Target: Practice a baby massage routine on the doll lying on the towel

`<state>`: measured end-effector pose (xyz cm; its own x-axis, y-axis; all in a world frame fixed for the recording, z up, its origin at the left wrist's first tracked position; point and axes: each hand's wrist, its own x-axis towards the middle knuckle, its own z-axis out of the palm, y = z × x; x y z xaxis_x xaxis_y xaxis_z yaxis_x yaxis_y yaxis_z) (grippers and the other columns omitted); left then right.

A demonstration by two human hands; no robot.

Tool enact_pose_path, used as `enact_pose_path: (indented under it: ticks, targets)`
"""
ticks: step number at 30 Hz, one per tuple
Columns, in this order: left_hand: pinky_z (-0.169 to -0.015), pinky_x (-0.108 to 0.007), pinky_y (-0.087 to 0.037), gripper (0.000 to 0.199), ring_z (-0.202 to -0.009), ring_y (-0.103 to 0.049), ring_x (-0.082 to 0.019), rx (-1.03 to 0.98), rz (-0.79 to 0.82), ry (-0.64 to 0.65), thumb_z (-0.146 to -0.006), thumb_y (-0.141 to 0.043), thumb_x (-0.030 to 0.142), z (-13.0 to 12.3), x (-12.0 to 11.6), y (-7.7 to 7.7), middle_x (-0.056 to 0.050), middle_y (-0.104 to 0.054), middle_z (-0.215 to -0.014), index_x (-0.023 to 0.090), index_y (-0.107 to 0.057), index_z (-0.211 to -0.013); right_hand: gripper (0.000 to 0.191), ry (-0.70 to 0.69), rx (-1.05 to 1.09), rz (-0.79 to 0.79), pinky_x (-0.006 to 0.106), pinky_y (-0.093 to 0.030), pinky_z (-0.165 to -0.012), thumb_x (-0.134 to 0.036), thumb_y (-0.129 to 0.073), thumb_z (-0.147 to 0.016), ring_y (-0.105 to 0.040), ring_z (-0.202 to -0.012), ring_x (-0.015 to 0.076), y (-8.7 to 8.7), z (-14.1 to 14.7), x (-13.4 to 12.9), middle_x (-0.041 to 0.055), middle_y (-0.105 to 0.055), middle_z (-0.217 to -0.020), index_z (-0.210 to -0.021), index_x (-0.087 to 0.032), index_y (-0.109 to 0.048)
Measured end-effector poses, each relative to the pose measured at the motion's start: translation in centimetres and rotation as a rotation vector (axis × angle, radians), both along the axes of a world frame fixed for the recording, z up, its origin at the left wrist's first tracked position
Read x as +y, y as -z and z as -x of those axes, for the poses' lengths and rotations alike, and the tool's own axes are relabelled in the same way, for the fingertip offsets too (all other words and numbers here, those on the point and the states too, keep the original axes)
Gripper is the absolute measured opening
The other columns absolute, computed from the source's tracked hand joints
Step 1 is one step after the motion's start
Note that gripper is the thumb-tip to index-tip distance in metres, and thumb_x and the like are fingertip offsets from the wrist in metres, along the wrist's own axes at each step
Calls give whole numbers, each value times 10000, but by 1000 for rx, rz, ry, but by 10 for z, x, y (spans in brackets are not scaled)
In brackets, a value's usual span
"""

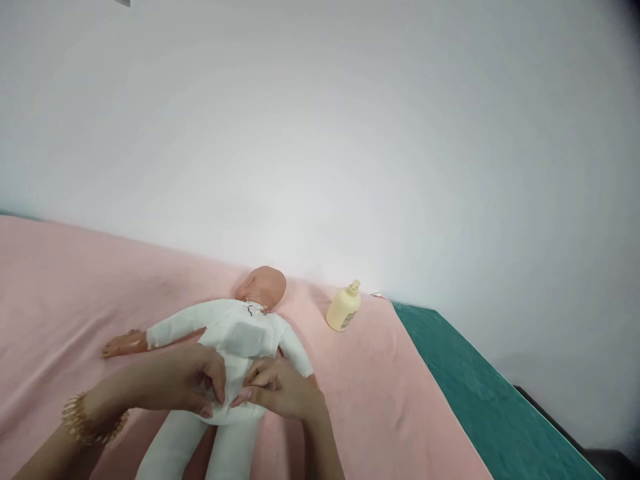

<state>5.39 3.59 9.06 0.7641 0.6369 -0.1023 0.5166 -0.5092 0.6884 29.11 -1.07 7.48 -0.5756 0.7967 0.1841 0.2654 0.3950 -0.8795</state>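
Observation:
A baby doll (pixel 245 337) with a white cloth body lies on its back, its head toward the wall and turned to one side. White material (pixel 233 415) is around its hips. My left hand (pixel 187 381), with a beaded bracelet on the wrist, is at the left side of the doll's waist, fingers curled in a pinch on the white material. Opposite it, my right hand (pixel 280 390) rests at the right side of the waist, with thumb and fingers bent together. What lies between its fingertips is too small to make out.
A pale yellow pump bottle (pixel 343 309) stands right of the doll's head on the pink cloth (pixel 370 400). Farther right is a green surface (pixel 465 373). A plain white wall (pixel 320 133) rises behind. A dark edge (pixel 550 420) shows at the lower right.

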Motion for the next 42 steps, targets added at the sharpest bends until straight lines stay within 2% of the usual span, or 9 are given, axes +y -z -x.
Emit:
enact_pose_path:
  ticks: [3,8,12,16,19,25,31,36,42]
  targets:
    - [-664,-268,-480,223,-795,-674,-217,70,106,5,-674,-670,151,-13,-1,4,-16,-749,-857,248,-817,-812,539,22,-36,-15,275,-476,-697,-704,-521,-905,-566,-697,154,8,3,3,15,-615,-694,-772,-286,-834]
    - [-559,-259,-404,181,-658,-612,-190,73,63,-34,-617,-698,141,-24,-2,11,-12,-725,-704,243,-815,-710,517,40,-88,6,279,-454,-708,-642,-521,-931,-557,-714,159,13,8,4,12,-591,-685,-717,-276,-818]
    - [-524,-247,-355,103,-586,-564,-155,10,72,-28,-681,-713,213,-22,3,11,8,-693,-625,247,-808,-705,546,66,-56,-4,276,-437,-669,-661,-517,-926,-526,-652,147,10,8,4,6,-567,-648,-705,-256,-810]
    - [-725,-269,-470,132,-723,-630,-172,-120,-25,-35,-785,-695,317,-13,12,8,-1,-720,-767,251,-790,-721,500,145,59,-17,281,-436,-683,-658,-553,-914,-552,-705,155,10,6,5,15,-600,-711,-779,-262,-827]
    - [-874,-320,-477,136,-736,-619,-170,-118,-56,-30,-780,-702,325,-11,18,13,-13,-711,-803,247,-790,-712,440,235,62,-18,278,-432,-698,-620,-577,-921,-570,-745,155,14,7,7,16,-614,-763,-829,-277,-836]
    - [-645,-267,-446,145,-705,-616,-181,-115,-10,-99,-684,-652,289,-24,20,33,-35,-726,-793,224,-781,-672,386,283,-22,29,259,-416,-667,-494,-583,-949,-569,-708,141,21,14,12,6,-596,-713,-768,-258,-829]
    - [-645,-272,-446,157,-673,-610,-174,-146,1,-82,-705,-645,311,-26,21,29,-24,-741,-763,225,-771,-668,411,309,-13,-42,250,-409,-631,-482,-580,-955,-558,-674,135,23,15,14,2,-598,-680,-723,-236,-814]
    - [-629,-287,-425,270,-686,-602,-192,-201,-73,-188,-777,-602,427,-17,36,35,-36,-713,-729,222,-776,-750,462,414,129,-23,263,-447,-667,-560,-557,-944,-576,-699,150,30,10,19,11,-590,-693,-785,-222,-828]
    - [-622,-294,-412,281,-669,-574,-200,-128,-115,-233,-767,-583,442,-22,37,39,-28,-680,-695,222,-751,-716,397,442,65,-8,260,-438,-640,-517,-585,-940,-588,-706,151,37,10,22,18,-612,-722,-824,-231,-835]
